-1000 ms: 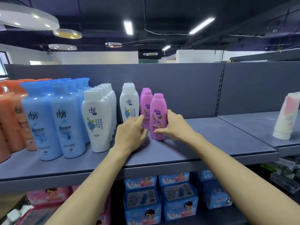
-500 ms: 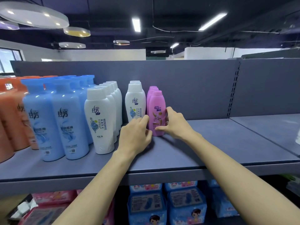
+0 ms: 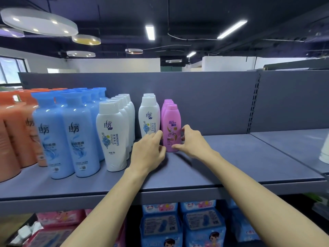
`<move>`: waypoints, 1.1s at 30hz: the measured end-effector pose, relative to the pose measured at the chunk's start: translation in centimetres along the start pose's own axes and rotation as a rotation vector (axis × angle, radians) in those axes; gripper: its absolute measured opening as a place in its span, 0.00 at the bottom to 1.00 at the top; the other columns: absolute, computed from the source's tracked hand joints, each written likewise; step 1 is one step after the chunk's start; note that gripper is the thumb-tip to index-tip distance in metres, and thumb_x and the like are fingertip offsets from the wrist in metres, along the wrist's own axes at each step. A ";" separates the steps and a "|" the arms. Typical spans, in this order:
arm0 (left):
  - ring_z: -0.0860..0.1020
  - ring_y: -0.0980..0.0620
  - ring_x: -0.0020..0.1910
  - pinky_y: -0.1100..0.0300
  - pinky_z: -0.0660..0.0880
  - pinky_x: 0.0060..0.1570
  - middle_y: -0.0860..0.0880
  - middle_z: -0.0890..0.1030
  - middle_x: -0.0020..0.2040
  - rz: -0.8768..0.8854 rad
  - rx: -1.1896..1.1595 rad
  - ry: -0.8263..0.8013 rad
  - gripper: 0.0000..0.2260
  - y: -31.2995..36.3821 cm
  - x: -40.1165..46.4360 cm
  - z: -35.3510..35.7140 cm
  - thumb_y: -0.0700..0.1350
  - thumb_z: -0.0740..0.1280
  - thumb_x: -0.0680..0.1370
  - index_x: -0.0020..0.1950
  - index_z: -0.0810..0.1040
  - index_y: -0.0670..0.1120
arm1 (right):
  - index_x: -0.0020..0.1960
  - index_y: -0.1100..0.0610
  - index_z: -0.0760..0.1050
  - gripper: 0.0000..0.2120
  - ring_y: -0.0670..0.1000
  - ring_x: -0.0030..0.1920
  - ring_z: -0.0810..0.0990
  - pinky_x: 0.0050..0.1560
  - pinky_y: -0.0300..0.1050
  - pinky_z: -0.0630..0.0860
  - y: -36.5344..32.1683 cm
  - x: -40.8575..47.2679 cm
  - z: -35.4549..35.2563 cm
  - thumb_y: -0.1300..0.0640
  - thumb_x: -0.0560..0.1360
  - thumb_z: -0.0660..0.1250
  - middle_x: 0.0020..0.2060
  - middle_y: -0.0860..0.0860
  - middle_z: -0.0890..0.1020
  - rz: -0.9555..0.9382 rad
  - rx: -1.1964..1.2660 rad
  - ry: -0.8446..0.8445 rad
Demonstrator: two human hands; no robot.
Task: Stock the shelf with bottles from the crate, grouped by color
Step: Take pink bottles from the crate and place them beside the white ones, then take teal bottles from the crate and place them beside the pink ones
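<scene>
Front pink Rejoice bottle [image 3: 171, 128] sits upright on the shelf [image 3: 231, 163], lined up w/ the other pinks, prob to keep colors grouped. My left hand [image 3: 148, 150] and right hand [image 3: 191, 140] bracket it, fingers half-curled, barely touching, not rly gripping.

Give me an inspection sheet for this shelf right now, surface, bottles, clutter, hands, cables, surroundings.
Surface: grey shelf, bare to the right of the pink row.
Job's things: front pink bottle upright, heading a pink row; white bottles, blue bottles, orange bottles grouped leftward. Crate: nothing seen.
Clutter: a white object at the right edge.
Hands: left hand and right hand flank the pink bottle's base, fingers touching it.
Cables: ceiling wire.
Surroundings: packaged goods on the lower shelf.
</scene>
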State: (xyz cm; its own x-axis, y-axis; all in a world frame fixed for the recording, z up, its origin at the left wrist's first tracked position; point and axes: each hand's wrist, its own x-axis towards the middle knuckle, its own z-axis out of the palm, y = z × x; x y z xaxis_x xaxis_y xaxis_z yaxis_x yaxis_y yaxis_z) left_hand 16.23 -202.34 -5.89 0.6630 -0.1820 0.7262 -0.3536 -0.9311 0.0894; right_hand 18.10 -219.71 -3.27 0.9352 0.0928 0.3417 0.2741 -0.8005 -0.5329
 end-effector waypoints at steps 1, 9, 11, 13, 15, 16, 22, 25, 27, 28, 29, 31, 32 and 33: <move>0.74 0.47 0.43 0.53 0.73 0.34 0.52 0.76 0.41 0.000 -0.001 -0.005 0.07 0.0 0.0 -0.1 0.47 0.62 0.72 0.49 0.69 0.48 | 0.61 0.58 0.67 0.29 0.57 0.53 0.79 0.54 0.54 0.77 0.0 -0.4 -0.2 0.48 0.69 0.77 0.54 0.56 0.79 0.008 -0.023 -0.001; 0.76 0.45 0.42 0.55 0.71 0.28 0.49 0.77 0.41 0.124 0.103 -0.009 0.08 1.1 -1.0 -2.2 0.47 0.65 0.72 0.48 0.69 0.47 | 0.60 0.56 0.68 0.25 0.56 0.50 0.79 0.53 0.54 0.78 -1.7 -4.9 -3.8 0.44 0.71 0.74 0.52 0.55 0.78 -0.041 -0.183 -0.038; 0.76 0.46 0.43 0.55 0.70 0.30 0.50 0.78 0.42 0.140 0.109 -0.022 0.09 1.2 -1.7 -3.3 0.49 0.64 0.73 0.50 0.70 0.47 | 0.58 0.55 0.68 0.25 0.56 0.48 0.79 0.51 0.55 0.78 -2.2 -5.9 -4.7 0.43 0.70 0.74 0.51 0.54 0.78 -0.057 -0.188 -0.016; 0.77 0.45 0.42 0.55 0.70 0.31 0.50 0.79 0.43 0.162 0.090 -0.017 0.09 1.2 -2.4 -4.8 0.49 0.63 0.74 0.51 0.70 0.47 | 0.57 0.55 0.69 0.25 0.57 0.48 0.79 0.51 0.56 0.78 -2.6 -6.8 -5.2 0.43 0.70 0.74 0.51 0.54 0.79 -0.068 -0.199 -0.005; 0.76 0.45 0.41 0.55 0.71 0.31 0.50 0.79 0.42 0.182 0.078 -0.018 0.09 1.4 -3.2 -6.2 0.48 0.62 0.74 0.51 0.70 0.47 | 0.58 0.55 0.69 0.24 0.57 0.49 0.79 0.52 0.55 0.78 -3.0 -7.8 -5.4 0.45 0.71 0.74 0.52 0.55 0.79 -0.081 -0.215 -0.008; 0.76 0.46 0.40 0.54 0.72 0.32 0.50 0.78 0.41 0.190 0.079 -0.026 0.08 1.5 -3.6 -6.8 0.48 0.62 0.74 0.51 0.70 0.46 | 0.60 0.55 0.70 0.23 0.56 0.50 0.79 0.53 0.55 0.78 -3.2 -8.3 -5.4 0.45 0.72 0.73 0.53 0.55 0.80 -0.093 -0.238 -0.011; 0.77 0.44 0.39 0.54 0.71 0.33 0.50 0.77 0.40 0.215 0.113 -0.101 0.07 2.8 -5.4 -8.4 0.48 0.60 0.75 0.50 0.69 0.47 | 0.64 0.55 0.69 0.22 0.58 0.54 0.78 0.52 0.53 0.77 -5.4 -11.4 -5.0 0.45 0.76 0.68 0.57 0.55 0.78 -0.201 -0.537 -0.031; 0.77 0.45 0.37 0.55 0.71 0.31 0.51 0.77 0.38 0.245 0.079 -0.053 0.07 3.2 -6.6 -8.9 0.48 0.60 0.74 0.49 0.70 0.47 | 0.63 0.54 0.68 0.21 0.58 0.54 0.78 0.51 0.53 0.76 -6.0 -13.1 -5.4 0.44 0.76 0.67 0.56 0.54 0.78 -0.233 -0.582 0.013; 0.76 0.46 0.32 0.57 0.69 0.26 0.51 0.76 0.34 0.316 0.033 0.033 0.06 3.5 -8.3 -8.8 0.48 0.59 0.73 0.45 0.71 0.47 | 0.62 0.53 0.69 0.20 0.58 0.55 0.77 0.51 0.52 0.76 -5.4 -15.4 -4.9 0.44 0.76 0.67 0.56 0.52 0.78 -0.246 -0.571 0.033; 0.75 0.46 0.29 0.58 0.66 0.24 0.51 0.75 0.32 0.358 0.025 0.076 0.06 3.7 -9.4 -8.7 0.47 0.58 0.72 0.43 0.71 0.46 | 0.61 0.53 0.70 0.19 0.57 0.55 0.77 0.50 0.51 0.75 -5.1 -16.7 -4.5 0.45 0.76 0.67 0.55 0.52 0.78 -0.249 -0.562 0.041; 0.74 0.46 0.28 0.59 0.64 0.22 0.50 0.74 0.30 0.393 0.019 0.103 0.05 3.9 -10.7 -8.4 0.47 0.58 0.71 0.41 0.71 0.46 | 0.60 0.53 0.70 0.17 0.57 0.54 0.78 0.49 0.51 0.75 -4.7 -18.0 -3.9 0.46 0.76 0.66 0.54 0.52 0.79 -0.254 -0.553 0.045; 0.75 0.46 0.27 0.59 0.63 0.22 0.50 0.74 0.30 0.440 0.008 0.082 0.04 4.6 -13.5 -7.5 0.46 0.59 0.70 0.39 0.71 0.46 | 0.56 0.54 0.71 0.14 0.58 0.52 0.78 0.46 0.50 0.72 -3.8 -20.5 -2.4 0.47 0.77 0.66 0.50 0.52 0.79 -0.253 -0.527 0.056; 0.76 0.46 0.28 0.59 0.65 0.22 0.50 0.74 0.30 0.441 -0.005 0.044 0.04 4.9 -14.8 -6.8 0.46 0.59 0.70 0.40 0.71 0.46 | 0.55 0.55 0.70 0.13 0.58 0.51 0.78 0.45 0.50 0.72 -3.3 -21.5 -1.6 0.48 0.77 0.66 0.49 0.52 0.79 -0.245 -0.521 0.058; 0.77 0.45 0.29 0.58 0.67 0.22 0.50 0.75 0.31 0.428 -0.022 0.008 0.05 5.1 -16.2 -6.1 0.47 0.59 0.70 0.40 0.71 0.47 | 0.55 0.55 0.70 0.13 0.58 0.51 0.78 0.45 0.50 0.72 -2.7 -22.4 -0.8 0.48 0.77 0.66 0.49 0.52 0.78 -0.234 -0.524 0.051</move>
State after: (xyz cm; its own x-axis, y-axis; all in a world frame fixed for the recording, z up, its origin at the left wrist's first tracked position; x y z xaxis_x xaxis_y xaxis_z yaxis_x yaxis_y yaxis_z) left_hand -0.34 -202.22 -13.00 0.4481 -0.5479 0.7064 -0.6098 -0.7651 -0.2066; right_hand -3.74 -220.11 -8.81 0.8477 0.2843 0.4478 0.3126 -0.9498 0.0113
